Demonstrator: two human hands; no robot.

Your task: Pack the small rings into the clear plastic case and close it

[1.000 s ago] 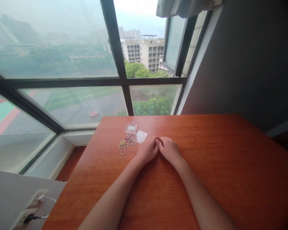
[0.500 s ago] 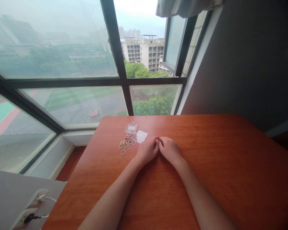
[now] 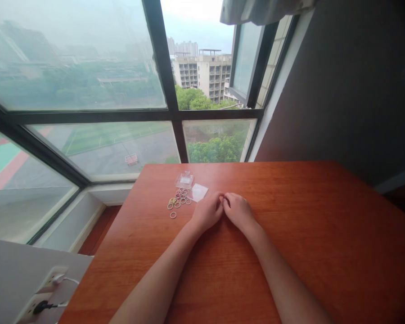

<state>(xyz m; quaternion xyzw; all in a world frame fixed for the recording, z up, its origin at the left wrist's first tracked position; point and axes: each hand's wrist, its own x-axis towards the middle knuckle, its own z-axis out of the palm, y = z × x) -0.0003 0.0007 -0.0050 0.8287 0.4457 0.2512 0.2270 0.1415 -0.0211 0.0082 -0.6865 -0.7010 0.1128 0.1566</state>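
On the reddish-brown wooden surface [image 3: 307, 225], the left hand [image 3: 207, 209] and the right hand [image 3: 239, 210] lie with curled fingers, and their fronts meet or almost meet. The grip of each hand is turned away from the view, so I cannot tell whether it is together, apart or clamped on some small thing. Just beside the left hand, on its far left side, there is a white square sheet [image 3: 199, 192]. Left of this sheet lies a loose group of small rings [image 3: 183, 201], some yellowish, some pale, some reddish. One pale ring [image 3: 173, 218] lies nearer, separate from them. Behind the group stands a transparent plastic box [image 3: 184, 180].
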